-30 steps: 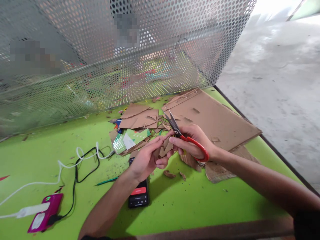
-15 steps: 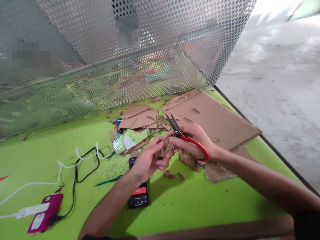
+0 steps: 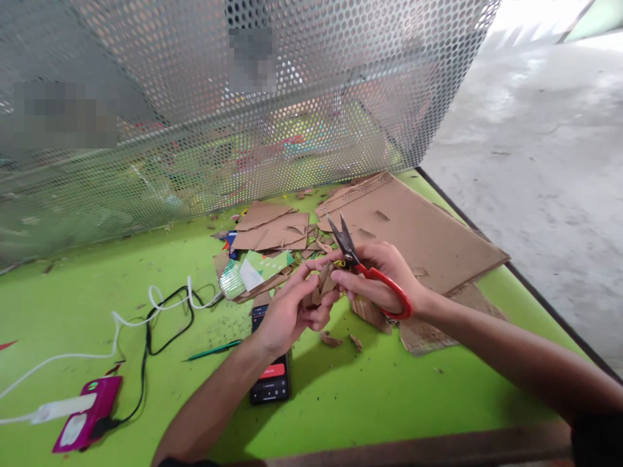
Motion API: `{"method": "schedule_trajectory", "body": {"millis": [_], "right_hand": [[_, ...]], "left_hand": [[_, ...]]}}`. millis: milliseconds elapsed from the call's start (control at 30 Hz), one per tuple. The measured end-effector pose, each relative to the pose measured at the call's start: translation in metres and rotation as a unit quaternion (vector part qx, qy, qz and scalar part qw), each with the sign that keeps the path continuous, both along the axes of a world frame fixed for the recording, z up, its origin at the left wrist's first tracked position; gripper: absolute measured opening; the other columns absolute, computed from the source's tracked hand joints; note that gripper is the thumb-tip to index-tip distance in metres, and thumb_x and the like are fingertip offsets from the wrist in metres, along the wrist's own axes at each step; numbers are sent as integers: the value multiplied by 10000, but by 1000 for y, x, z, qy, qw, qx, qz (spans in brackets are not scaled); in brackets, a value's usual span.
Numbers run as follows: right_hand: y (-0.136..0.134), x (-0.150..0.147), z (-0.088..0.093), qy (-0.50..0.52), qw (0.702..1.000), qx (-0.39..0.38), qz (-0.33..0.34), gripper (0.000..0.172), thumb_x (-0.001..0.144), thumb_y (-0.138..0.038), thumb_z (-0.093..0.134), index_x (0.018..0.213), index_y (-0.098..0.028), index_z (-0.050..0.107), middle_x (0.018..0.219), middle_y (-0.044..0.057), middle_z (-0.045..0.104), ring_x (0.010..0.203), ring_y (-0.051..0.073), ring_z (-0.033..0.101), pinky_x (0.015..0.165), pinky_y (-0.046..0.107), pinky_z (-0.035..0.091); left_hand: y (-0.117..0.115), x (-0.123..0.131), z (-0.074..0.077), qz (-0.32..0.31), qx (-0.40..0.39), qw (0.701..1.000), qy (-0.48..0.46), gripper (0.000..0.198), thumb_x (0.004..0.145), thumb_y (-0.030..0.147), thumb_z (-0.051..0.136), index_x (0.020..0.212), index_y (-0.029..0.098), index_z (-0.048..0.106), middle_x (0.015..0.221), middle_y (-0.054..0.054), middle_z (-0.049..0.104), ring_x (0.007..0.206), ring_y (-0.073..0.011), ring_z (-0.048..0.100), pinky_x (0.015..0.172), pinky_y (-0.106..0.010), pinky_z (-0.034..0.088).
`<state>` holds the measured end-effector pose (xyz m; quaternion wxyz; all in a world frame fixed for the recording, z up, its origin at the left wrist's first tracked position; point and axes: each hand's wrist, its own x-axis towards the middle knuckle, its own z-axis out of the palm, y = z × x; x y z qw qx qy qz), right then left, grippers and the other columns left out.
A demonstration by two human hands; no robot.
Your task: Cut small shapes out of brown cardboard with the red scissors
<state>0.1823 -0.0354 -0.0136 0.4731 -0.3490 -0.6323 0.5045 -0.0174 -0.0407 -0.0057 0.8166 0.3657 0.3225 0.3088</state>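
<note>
My right hand [image 3: 379, 275] grips red-handled scissors [image 3: 372, 275], blades slightly apart and pointing up and away. My left hand [image 3: 287, 311] pinches a small brown cardboard piece [image 3: 324, 285] held between both hands above the green table [image 3: 365, 395]. The fingertips of both hands meet at that piece. A black phone [image 3: 270, 381] with a lit screen lies under my left wrist. Small cardboard scraps [image 3: 335, 339] lie just below the hands.
A large cardboard sheet [image 3: 413, 233] lies at the right; smaller cardboard and green paper pieces [image 3: 267, 243] are behind the hands. White and black cables [image 3: 165, 311], a pink device [image 3: 87, 421] and a green pencil [image 3: 211, 351] lie left. A perforated metal screen [image 3: 195, 97] stands behind.
The scissors and my right hand have shifted slightly right and the blades tilted more upright. My left hand's fingers have adjusted on the cardboard piece.
</note>
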Motion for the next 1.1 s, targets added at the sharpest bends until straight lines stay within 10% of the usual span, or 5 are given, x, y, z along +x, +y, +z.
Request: {"method": "schedule_trajectory", "body": {"millis": [700, 1100], "right_hand": [[-2, -4, 0, 43, 999, -25, 9, 212, 846, -162, 807, 1057, -141, 799, 659, -14, 706, 518, 101, 644, 474, 174, 530], [-2, -5, 2, 90, 993, -66, -28, 295, 873, -255, 788, 1134, -120, 771, 634, -17, 675, 480, 97, 616, 461, 194, 516]], "left_hand": [[-5, -2, 1, -3, 208, 963, 173, 284, 1004, 432, 654, 1148, 198, 583, 811, 16, 569, 605, -74, 423, 520, -212, 309], [2, 0, 1, 17, 72, 997, 33, 297, 934, 387, 734, 1060, 198, 544, 658, 95, 408, 462, -18, 197, 442, -144, 156]]}}
